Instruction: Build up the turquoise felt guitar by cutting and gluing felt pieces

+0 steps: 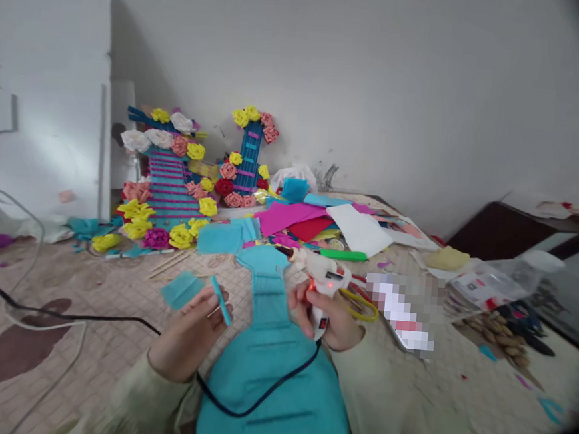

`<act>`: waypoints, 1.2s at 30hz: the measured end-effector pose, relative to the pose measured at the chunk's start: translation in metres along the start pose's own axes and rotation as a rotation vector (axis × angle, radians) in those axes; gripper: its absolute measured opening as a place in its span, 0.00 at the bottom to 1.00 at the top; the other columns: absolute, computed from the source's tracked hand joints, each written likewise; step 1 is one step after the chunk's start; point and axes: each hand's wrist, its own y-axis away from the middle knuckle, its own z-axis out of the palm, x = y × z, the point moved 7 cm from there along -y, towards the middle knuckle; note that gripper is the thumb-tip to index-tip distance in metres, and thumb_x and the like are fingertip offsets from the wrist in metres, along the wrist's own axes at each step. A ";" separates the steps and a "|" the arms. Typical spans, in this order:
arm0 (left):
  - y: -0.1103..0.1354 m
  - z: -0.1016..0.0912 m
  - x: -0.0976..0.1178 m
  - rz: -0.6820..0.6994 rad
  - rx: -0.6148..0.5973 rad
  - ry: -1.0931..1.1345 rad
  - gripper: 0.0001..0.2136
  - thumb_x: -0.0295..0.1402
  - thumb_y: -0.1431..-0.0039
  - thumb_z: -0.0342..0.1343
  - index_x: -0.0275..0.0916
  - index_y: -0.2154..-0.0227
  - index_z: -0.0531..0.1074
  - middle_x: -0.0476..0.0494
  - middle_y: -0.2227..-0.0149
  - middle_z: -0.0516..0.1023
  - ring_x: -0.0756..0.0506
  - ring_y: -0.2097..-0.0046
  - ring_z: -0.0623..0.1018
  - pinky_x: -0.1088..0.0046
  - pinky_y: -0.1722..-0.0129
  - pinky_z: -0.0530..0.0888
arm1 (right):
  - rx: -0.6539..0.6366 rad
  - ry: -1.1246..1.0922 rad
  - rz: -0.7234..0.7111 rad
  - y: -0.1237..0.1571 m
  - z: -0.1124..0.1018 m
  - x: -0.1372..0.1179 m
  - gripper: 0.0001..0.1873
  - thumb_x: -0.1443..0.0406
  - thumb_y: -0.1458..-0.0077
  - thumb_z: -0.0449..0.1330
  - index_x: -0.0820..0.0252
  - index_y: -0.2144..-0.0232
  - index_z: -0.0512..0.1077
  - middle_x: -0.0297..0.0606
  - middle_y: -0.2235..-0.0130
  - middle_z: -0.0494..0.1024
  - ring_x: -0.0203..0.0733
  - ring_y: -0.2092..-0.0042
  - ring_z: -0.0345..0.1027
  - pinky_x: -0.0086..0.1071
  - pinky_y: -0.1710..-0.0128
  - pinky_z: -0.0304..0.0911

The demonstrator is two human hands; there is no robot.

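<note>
My right hand [319,313] is wrapped round the handle of a white hot glue gun [328,273]; red lights glow on its body and the dark nozzle points up and left. In my left hand [193,333] a thin turquoise paper strip [220,300] is pinched between thumb and fingers. Between and below the hands lies a turquoise guitar-shaped piece [273,389], its neck pointing away from me. The glue gun is over the right side of the neck. The gun's black cord [254,411] loops across the guitar body. Left of the neck is a turquoise paper square [182,289].
Coloured paper sheets [294,221] pile up behind, near a green-handled knife [344,255]. Yellow-handled scissors [360,306] and a blurred phone [402,316] lie right. Flower-trimmed decorations [174,188] lean at the wall. Peanuts [498,334] and a plastic jar [536,273] are far right.
</note>
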 end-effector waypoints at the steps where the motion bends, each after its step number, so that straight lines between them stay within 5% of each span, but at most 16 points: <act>1: 0.002 0.001 0.000 0.007 -0.010 -0.017 0.15 0.30 0.72 0.71 0.37 0.76 0.75 0.51 0.74 0.76 0.51 0.72 0.75 0.78 0.70 0.74 | 0.002 0.023 0.002 0.005 -0.003 0.002 0.11 0.59 0.48 0.58 0.64 0.72 0.67 0.36 0.72 0.74 0.28 0.85 0.61 0.23 0.85 0.57; 10: 0.014 0.006 -0.001 0.087 -0.028 -0.203 0.12 0.32 0.72 0.71 0.38 0.80 0.77 0.49 0.78 0.76 0.51 0.74 0.74 0.78 0.72 0.73 | -0.157 0.181 0.007 0.029 0.008 0.018 0.15 0.56 0.47 0.57 0.64 0.71 0.70 0.36 0.75 0.71 0.33 0.77 0.65 0.26 0.77 0.59; 18: 0.021 0.009 -0.001 0.097 -0.188 -0.347 0.08 0.34 0.63 0.69 0.43 0.77 0.77 0.50 0.79 0.76 0.53 0.75 0.73 0.82 0.75 0.70 | -0.122 0.355 -0.040 0.035 0.009 0.020 0.14 0.56 0.48 0.57 0.61 0.75 0.68 0.36 0.76 0.69 0.37 0.72 0.64 0.30 0.74 0.60; 26: 0.025 0.013 -0.006 0.068 -0.192 -0.374 0.08 0.36 0.64 0.69 0.42 0.78 0.77 0.51 0.80 0.75 0.53 0.76 0.71 0.81 0.76 0.69 | -0.085 0.620 -0.141 0.035 0.015 0.002 0.13 0.59 0.45 0.54 0.59 0.77 0.66 0.33 0.78 0.68 0.35 0.75 0.62 0.30 0.75 0.61; 36: 0.027 0.018 -0.003 0.083 -0.230 -0.407 0.06 0.34 0.61 0.67 0.40 0.78 0.78 0.48 0.79 0.76 0.50 0.74 0.74 0.79 0.77 0.69 | -0.095 0.907 -0.078 0.035 0.013 0.001 0.09 0.62 0.47 0.56 0.55 0.78 0.70 0.34 0.80 0.70 0.40 0.76 0.64 0.33 0.75 0.65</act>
